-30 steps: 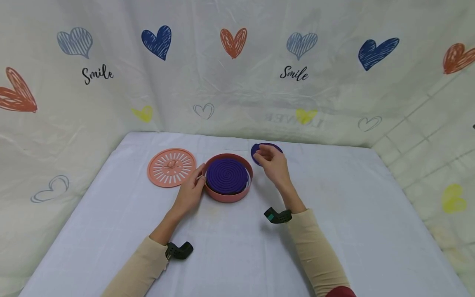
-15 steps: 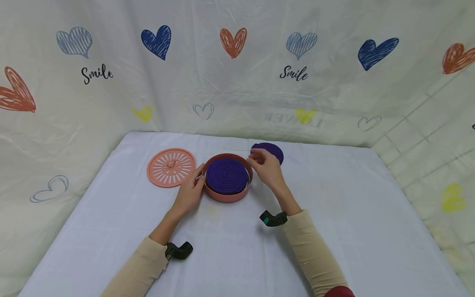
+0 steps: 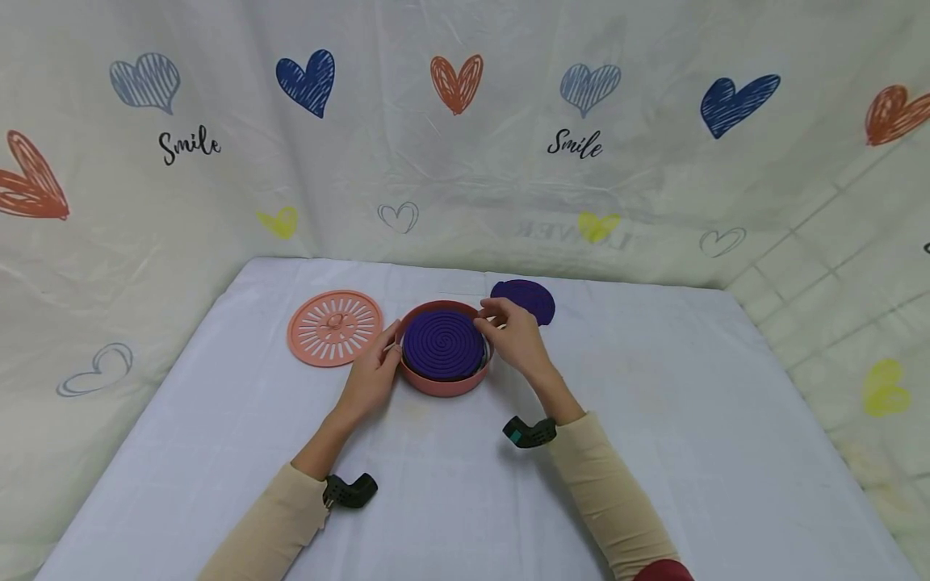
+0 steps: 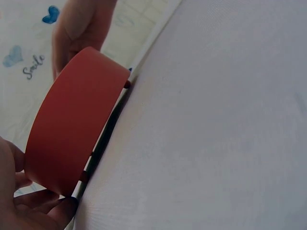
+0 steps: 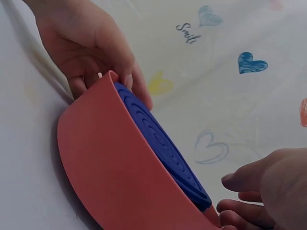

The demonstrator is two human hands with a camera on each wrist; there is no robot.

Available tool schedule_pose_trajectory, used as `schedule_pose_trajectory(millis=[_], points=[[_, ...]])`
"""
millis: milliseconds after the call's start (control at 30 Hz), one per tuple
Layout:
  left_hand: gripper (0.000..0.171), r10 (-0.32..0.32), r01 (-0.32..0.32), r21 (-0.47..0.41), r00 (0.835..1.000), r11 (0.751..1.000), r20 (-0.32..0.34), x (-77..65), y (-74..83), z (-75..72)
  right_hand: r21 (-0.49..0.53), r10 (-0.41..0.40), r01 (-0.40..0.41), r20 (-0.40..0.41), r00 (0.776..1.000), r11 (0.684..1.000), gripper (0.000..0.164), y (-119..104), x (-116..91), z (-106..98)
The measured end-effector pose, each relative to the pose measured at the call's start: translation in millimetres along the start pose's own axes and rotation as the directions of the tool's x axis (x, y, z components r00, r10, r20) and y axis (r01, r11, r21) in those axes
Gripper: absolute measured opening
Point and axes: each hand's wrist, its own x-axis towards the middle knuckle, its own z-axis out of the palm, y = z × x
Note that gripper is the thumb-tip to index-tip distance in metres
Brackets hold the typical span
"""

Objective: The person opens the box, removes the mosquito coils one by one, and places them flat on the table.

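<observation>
A round coral-coloured box (image 3: pixel 445 388) stands on the table in the head view, with a purple-blue spiral mosquito coil (image 3: pixel 445 345) lying in its mouth. My left hand (image 3: pixel 372 378) grips the box's left side, fingers at the rim; in the right wrist view the left hand (image 5: pixel 93 45) shows fingertips on the wall and over the edge. At the right rim is my right hand (image 3: pixel 517 335), loosely bent. Its thumb and fingers (image 5: pixel 244 213) stand apart by the coil's edge, nothing held between them; whether they touch the rim I cannot tell. The box's underside shows small feet in the left wrist view.
A slotted coral lid (image 3: pixel 335 321) lies flat left of the box. Behind the right hand lies another dark purple coil (image 3: pixel 536 300), partly covered by that hand. A white cloth covers the table (image 3: pixel 450 500), and a printed curtain (image 3: pixel 465 177) rises at its back edge.
My right hand has come leftward and slightly nearer, from over the other purple coil to the box's right rim. The left hand and box stay put.
</observation>
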Motion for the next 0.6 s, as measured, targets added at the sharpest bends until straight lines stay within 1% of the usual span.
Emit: schedule_pose_trajectory(millis=[233, 600], points=[[0.051, -0.004, 0.004, 0.008, 1.0, 1.0, -0.002, 0.3, -0.5, 0.0, -0.036, -0.063, 0.063, 0.001, 0.998, 0.997, 0.037, 0.5, -1.6, 4.2], [0.051, -0.006, 0.006, 0.001, 1.0, 1.0, -0.003, 0.8, -1.1, 0.3, -0.128, -0.138, 0.141, 0.035, 0.99, 0.982, 0.036, -2.2, -2.0, 8.2]])
